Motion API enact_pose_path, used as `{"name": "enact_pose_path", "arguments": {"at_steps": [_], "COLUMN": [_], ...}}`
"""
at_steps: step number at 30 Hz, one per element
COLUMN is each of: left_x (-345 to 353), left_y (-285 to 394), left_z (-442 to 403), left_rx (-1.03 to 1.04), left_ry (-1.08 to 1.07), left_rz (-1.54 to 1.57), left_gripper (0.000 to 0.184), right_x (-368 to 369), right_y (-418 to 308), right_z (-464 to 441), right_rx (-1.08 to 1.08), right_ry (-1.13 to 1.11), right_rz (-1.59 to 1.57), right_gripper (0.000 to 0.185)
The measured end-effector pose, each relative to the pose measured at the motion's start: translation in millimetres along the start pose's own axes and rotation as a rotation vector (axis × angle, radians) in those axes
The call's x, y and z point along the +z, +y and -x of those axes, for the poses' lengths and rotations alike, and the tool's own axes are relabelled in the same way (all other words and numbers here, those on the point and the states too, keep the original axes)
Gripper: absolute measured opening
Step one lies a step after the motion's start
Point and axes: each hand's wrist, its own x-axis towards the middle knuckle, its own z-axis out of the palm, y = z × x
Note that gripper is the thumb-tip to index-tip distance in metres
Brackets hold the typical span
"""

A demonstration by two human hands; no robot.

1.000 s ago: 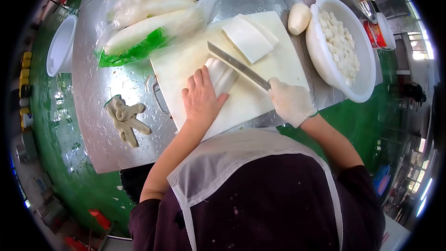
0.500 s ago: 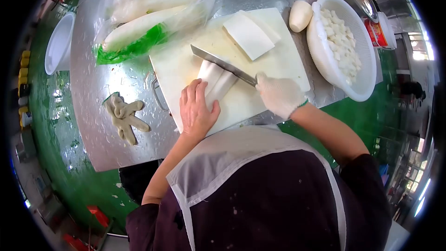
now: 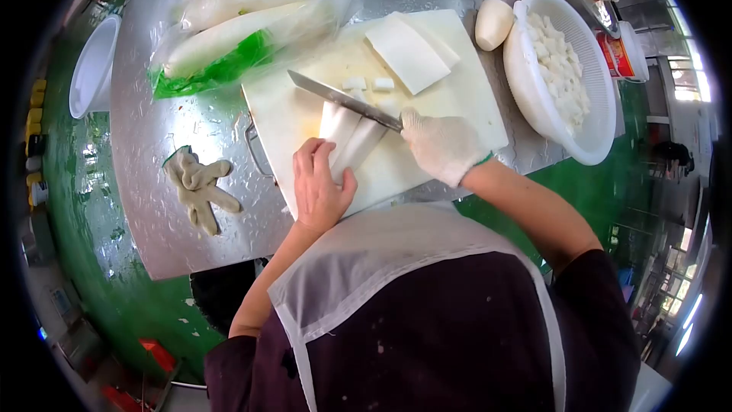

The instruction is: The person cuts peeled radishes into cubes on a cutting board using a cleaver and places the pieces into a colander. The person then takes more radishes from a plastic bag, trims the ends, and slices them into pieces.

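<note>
My right hand (image 3: pixel 442 145), in a white knit glove, grips the handle of a kitchen knife (image 3: pixel 343 97). The blade lies across the far end of white radish strips (image 3: pixel 360 143) on the white cutting board (image 3: pixel 457 118). Bare, my left hand (image 3: pixel 320 187) holds the strips from their near left side, fingers bent against them and thumb alongside. A few small cut radish pieces (image 3: pixel 383 84) lie just beyond the blade. Farther back on the board rest flat radish slabs (image 3: pixel 408 53), partly overlapping.
Whole radishes in a clear plastic bag (image 3: pixel 252 23) with a green patch lie at the upper left. A white basket (image 3: pixel 602 107) of diced radish stands at right, beside a radish chunk (image 3: pixel 494 24). A loose glove (image 3: pixel 200 189) lies left on the metal table (image 3: pixel 164 236).
The knife and my right hand have shifted left and slightly away from me. Small cut pieces now show beyond the blade. My left hand stays on the strips.
</note>
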Motion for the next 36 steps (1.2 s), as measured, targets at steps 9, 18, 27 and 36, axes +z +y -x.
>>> {"name": "enact_pose_path", "arguments": {"at_steps": [9,18,27,36], "left_x": [-3.1,-10.3,-5.0,-2.9], "left_y": [-0.9,4.3,1.7,0.7], "left_z": [9.7,18.5,24.9,33.1], "left_rx": [-0.070,-0.066,-0.086,-0.103], "left_ry": [-0.004,0.016,0.041,0.037], "left_rz": [0.060,0.059,0.102,0.072], "left_gripper": [0.052,0.050,0.045,0.043], "right_x": [-9.8,-46.3,-5.3,8.0], "right_y": [-29.8,-49.7,-46.0,-52.0], "right_z": [9.0,13.7,0.9,2.1], "right_rx": [-0.017,-0.031,-0.067,-0.150], "right_ry": [0.035,0.065,0.016,-0.037], "right_rz": [-0.027,-0.092,-0.039,0.010], "right_gripper": [0.022,0.017,0.017,0.018]}}
